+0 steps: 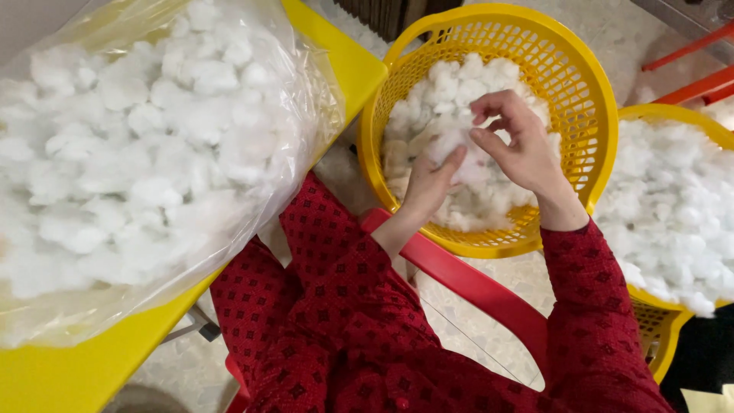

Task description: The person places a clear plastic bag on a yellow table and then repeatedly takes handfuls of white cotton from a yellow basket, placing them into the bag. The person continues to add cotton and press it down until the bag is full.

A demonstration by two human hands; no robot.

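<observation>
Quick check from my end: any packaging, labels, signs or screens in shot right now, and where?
Clear plastic bag: on the yellow table at left, open, crinkled, packed with white cotton.
No labels, signs or screens show.
Not packaging, but holding cotton: round yellow mesh basket at centre, under the left hand and right hand, which pull at a cotton tuft; second yellow basket at right edge.

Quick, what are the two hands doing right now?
Left hand: closed on a cotton tuft above the yellow basket.
Right hand: pinching the same cotton tuft.
</observation>
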